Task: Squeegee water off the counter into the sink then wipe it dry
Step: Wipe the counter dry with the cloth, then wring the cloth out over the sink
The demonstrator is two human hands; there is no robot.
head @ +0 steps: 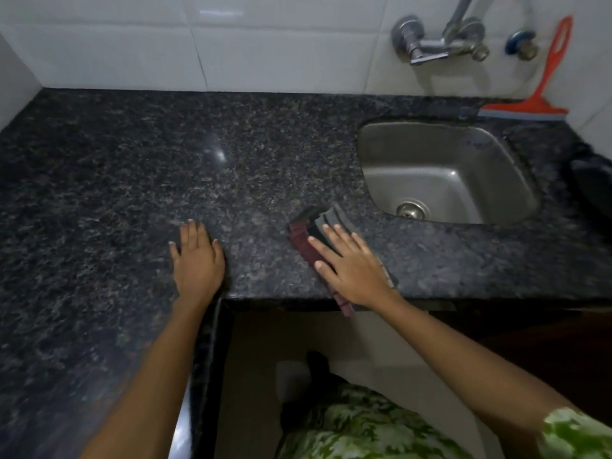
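No readable text, label, brand, number or sign anywhere in view. Desk shows only speckled stone pattern. Wall tiles plain white. Squeegee, tap and sink carry no visible marking. Cloth shows stripes only. Sleeve bears leaf print, no letters.
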